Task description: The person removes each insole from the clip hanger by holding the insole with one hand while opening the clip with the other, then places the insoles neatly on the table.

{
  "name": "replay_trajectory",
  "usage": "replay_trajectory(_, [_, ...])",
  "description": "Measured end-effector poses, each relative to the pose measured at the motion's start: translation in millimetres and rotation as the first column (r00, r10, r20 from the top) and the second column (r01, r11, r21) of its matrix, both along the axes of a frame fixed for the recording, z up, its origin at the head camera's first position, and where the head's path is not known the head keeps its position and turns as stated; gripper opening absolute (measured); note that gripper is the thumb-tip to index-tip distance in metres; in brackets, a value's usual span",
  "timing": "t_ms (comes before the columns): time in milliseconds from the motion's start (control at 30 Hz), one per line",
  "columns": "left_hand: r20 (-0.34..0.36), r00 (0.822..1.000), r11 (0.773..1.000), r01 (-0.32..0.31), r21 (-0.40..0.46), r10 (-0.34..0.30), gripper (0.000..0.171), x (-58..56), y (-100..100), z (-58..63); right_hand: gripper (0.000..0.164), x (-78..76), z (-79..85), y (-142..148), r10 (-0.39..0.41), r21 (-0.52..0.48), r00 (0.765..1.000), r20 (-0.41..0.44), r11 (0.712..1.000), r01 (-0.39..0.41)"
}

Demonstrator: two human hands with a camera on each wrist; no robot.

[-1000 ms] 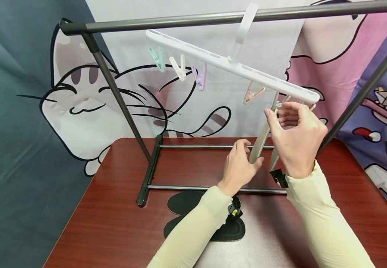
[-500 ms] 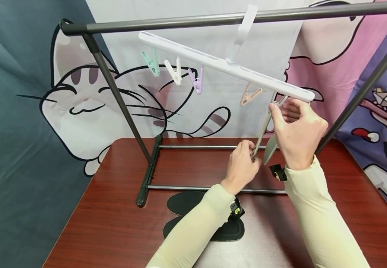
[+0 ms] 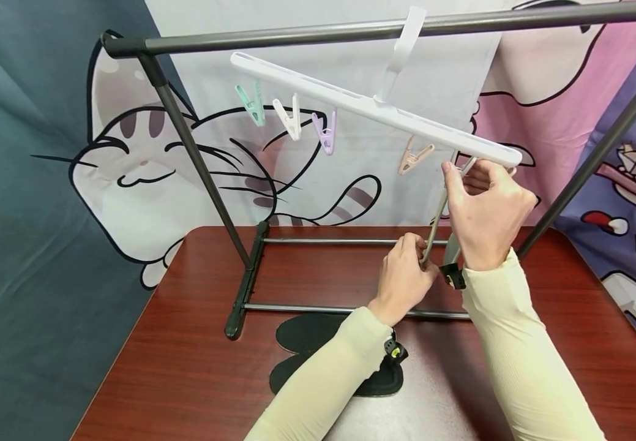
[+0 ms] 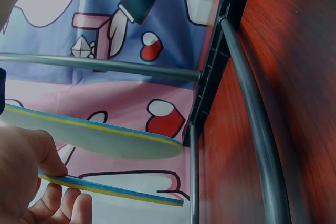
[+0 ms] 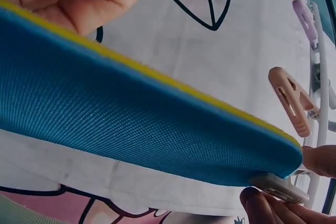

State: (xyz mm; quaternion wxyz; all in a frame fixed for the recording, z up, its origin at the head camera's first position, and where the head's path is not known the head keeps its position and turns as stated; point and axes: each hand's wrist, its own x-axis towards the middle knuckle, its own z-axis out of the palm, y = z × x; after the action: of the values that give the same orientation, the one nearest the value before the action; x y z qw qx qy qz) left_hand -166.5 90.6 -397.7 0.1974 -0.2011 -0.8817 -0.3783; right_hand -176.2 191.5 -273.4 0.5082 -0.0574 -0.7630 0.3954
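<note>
My left hand [image 3: 406,282] pinches the lower part of an insole [image 3: 432,236], which stands steeply below a white clip hanger [image 3: 351,101]. Blue mesh and a yellow edge show on this insole in the right wrist view. At its upper tip, my right hand [image 3: 491,205] grips a grey clothespin [image 5: 278,187] between thumb and fingers, just under the hanger's low right end. The clothespin overlaps the insole's tip there. A second insole [image 4: 105,135] hangs behind the first, partly hidden by my right hand in the head view.
Peach [image 3: 414,158], purple [image 3: 325,131], white [image 3: 290,119] and green [image 3: 253,105] clothespins dangle from the hanger. Its strap loops over a dark metal rack bar [image 3: 295,40]. Black insoles [image 3: 306,332] lie on the red-brown table [image 3: 180,361] under my left forearm.
The held insole has turned from showing its face to nearly edge-on in the head view. My left hand has shifted slightly right and down; the hanger's left end has swung slightly.
</note>
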Motion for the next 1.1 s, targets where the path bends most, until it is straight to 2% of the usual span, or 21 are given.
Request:
replay_trajectory(333, [-0.016,1.000,1.000,0.002,-0.024,-0.002,0.039,5.6,4.9,0.4,0.031,-2.9,2.7,4.5,-0.028,-0.015,1.000,0.001,1.000,0.028])
replay_trajectory(500, [-0.027,1.000,1.000,-0.004,-0.021,0.003,0.039,5.5,4.9,-0.1,0.030,-3.2,3.2,7.0,-0.037,0.013,0.999,-0.003,0.999,0.037])
replay_trajectory(867, [-0.036,0.999,1.000,-0.007,-0.016,0.007,0.036,6.1,4.7,1.5,0.032,-5.3,2.7,10.1,-0.006,0.060,0.998,-0.067,0.998,0.010])
replay_trajectory(1100, [-0.050,0.999,1.000,-0.013,-0.019,0.012,0.036,7.6,4.1,1.4,0.034,-5.8,3.6,9.2,-0.018,0.094,0.998,-0.062,0.995,0.024])
